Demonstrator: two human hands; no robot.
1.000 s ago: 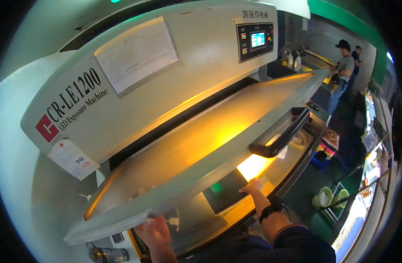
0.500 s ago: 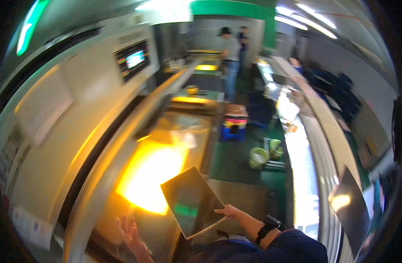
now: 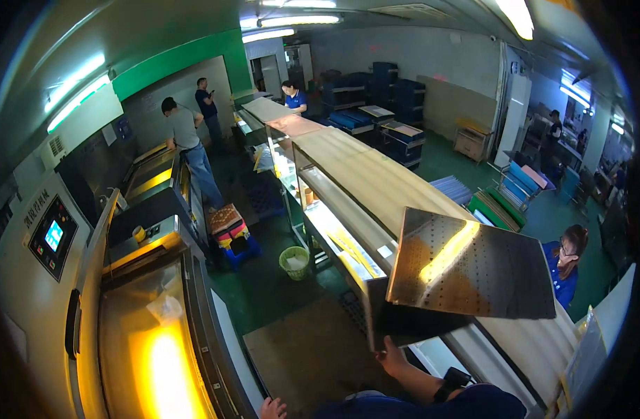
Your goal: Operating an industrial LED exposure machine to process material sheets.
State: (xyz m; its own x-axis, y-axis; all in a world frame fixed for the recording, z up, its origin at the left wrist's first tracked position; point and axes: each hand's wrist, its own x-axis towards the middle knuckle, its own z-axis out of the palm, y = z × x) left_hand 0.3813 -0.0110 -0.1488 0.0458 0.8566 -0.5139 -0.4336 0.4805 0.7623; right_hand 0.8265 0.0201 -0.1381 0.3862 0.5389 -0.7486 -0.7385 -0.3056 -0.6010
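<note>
My right hand (image 3: 397,362) grips the lower edge of a dark rectangular panel (image 3: 416,325), the thumb or a finger up against its face. Most of that panel is hidden behind a larger glossy brown panel (image 3: 473,265), which has rows of small dots and a bright yellow reflection. The glossy panel stands tilted over the long bench on the right; whether the two panels touch, I cannot tell. Low in the view, my left hand (image 3: 273,409) is cut off by the picture's edge, its fingers apart and nothing seen in them, near the front of the lit machine.
On the left, a machine bed (image 3: 121,335) glows yellow beside a control screen (image 3: 53,235). The long bench (image 3: 376,171) runs away on the right. A green basket (image 3: 294,262) and a blue crate (image 3: 241,253) stand on the floor. Several people work farther off; one (image 3: 568,262) is at the right.
The view has swung right. My right hand has carried the panel from beside the glowing machine bed to the bench, behind the glossy panel. My left hand is lower in view.
</note>
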